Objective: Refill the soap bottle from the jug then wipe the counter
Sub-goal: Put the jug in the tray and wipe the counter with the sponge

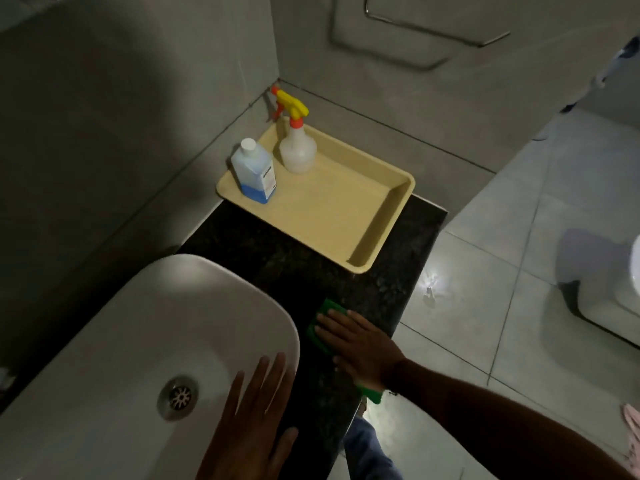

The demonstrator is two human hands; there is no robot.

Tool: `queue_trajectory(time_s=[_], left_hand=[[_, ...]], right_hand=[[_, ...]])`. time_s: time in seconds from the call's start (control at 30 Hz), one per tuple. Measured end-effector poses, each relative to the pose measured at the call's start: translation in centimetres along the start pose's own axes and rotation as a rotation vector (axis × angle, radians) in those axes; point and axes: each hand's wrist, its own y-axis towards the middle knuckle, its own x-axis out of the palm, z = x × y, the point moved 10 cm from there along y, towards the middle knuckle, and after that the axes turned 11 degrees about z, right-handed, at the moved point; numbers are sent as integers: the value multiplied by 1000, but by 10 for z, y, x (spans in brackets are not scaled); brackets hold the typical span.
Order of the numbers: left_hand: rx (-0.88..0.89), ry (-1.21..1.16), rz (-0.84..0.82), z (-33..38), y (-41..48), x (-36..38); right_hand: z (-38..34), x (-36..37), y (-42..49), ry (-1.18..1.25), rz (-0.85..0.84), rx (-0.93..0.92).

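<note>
Left hand [258, 415] is nearest the lens: fingers spread flat, palm down, gripping nothing, lying over the right rim of the white basin [104, 341] with the thumb out over the dark counter. Basin is an oval vessel type, metal drain [179, 396] visible at its bottom, bowl otherwise bare. Black speckled stone counter [398, 258] runs from the basin to the tiled corner of the wall; its outer edge borders the pale floor tiles. Beige plastic tray [346, 216] sits at the far end of the counter, in the corner, well apart from both hands. Right hand [360, 348] lies flat, fingers extended, pressing a green cloth [323, 329] against the counter just beside the basin's right side; hand not curled around the cloth, only bearing down on it, and cloth edges show past the fingertips and below the wrist. Spray bottle [298, 150], translucent body with yellow-and-orange trigger head, stands upright at the tray's back corner. Soap jug [254, 173], clear with blue liquid low in it and a white cap on, stands upright at the tray's left edge, just beside the spray bottle; whether the two touch cannot be told.
</note>
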Motion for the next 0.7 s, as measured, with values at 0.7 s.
queue_trajectory(time_s=[0.7], left_hand=[[-356, -344, 261, -38, 171, -58]], right_hand=[[50, -106, 24, 919, 188, 361]])
